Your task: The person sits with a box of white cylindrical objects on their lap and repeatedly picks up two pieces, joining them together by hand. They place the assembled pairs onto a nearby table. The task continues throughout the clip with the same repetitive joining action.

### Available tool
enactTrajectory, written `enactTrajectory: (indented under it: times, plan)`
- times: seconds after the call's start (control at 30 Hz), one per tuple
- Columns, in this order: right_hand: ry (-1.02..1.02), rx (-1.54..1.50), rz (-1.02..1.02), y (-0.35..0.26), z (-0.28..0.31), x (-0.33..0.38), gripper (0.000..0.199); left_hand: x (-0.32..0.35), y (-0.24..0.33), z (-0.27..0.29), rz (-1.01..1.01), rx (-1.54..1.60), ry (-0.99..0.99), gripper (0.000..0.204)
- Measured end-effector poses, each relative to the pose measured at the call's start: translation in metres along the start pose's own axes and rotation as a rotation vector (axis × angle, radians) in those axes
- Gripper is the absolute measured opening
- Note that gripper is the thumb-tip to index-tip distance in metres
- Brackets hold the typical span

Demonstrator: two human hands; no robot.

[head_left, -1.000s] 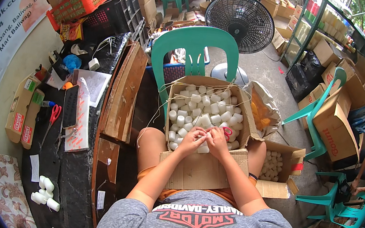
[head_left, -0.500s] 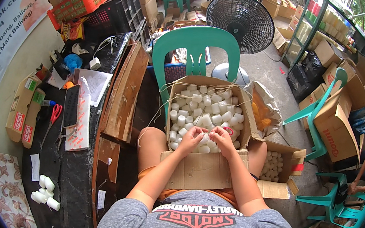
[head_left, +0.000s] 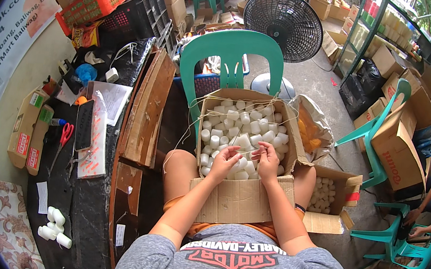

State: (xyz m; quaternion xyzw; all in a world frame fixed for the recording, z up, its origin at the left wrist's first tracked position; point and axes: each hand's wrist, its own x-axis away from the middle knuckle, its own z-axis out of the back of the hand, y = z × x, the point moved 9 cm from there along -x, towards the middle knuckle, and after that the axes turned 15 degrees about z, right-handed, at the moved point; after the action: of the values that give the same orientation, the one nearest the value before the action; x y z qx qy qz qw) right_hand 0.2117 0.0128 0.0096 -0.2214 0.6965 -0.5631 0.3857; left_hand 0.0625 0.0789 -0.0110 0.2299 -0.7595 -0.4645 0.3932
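Head view: the person's left hand (head_left: 226,161) and right hand (head_left: 267,161) are up over an open brown cardboard box (head_left: 237,200), a gap between them. A thin, pale string (head_left: 246,152) spans the gap. Left fingertips are pinched together on one part of it, right fingertips on another; exact finger contact is too small to make out.

The box is between the person's knees, in front of the backrest of a green plastic chair (head_left: 232,39), near flap folded toward the lap. Short white cylinders (head_left: 254,127) fill it in a loose pile, lying at mixed angles below the hands. More pale strands hang over its far and left edges.

Right of the box: a white sack with orange contents (head_left: 307,138) just beside it, then a smaller open cardboard box (head_left: 320,224) of small pale pieces near the right knee.

Left: black-topped table (head_left: 85,210) with red-handled scissors (head_left: 66,133), a dark rectangular phone (head_left: 83,126) and a small cluster of white cylinders near its front.
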Motion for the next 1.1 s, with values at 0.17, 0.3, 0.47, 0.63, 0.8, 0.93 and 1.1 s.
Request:
enactTrajectory:
  times: [0.17, 0.3, 0.47, 0.63, 0.8, 0.93, 1.1]
  plan:
    - [0.083, -0.198, -0.048, 0.012, 0.007, -0.002, 0.020, -0.005, -0.007, 0.003, 0.025, -0.078, -0.020, 0.018]
    - [0.150, -0.344, -0.119, 0.015, 0.014, -0.003, 0.019, -0.001, -0.004, 0.000, 0.038, -0.174, 0.013, 0.016]
    - [0.193, -0.410, -0.191, 0.002, 0.019, -0.010, 0.020, 0.001, 0.000, -0.009, -0.005, -0.332, 0.010, 0.017]
    - [0.066, -0.493, -0.136, -0.027, -0.008, -0.015, 0.023, 0.007, 0.010, -0.017, -0.039, -0.452, 0.010, 0.019]
    - [-0.014, -0.742, -0.299, -0.025, -0.029, 0.001, 0.019, 0.012, 0.023, -0.031, -0.222, -0.622, -0.015, 0.020]
    - [-0.078, -0.965, -0.324, -0.028, -0.037, 0.006, 0.015, -0.030, 0.001, -0.018, 0.036, -0.463, -0.195, 0.028]
    - [-0.135, -1.029, -0.333, -0.057, -0.044, 0.012, 0.009, -0.081, 0.011, 0.039, -0.225, -1.147, 0.475, 0.037]
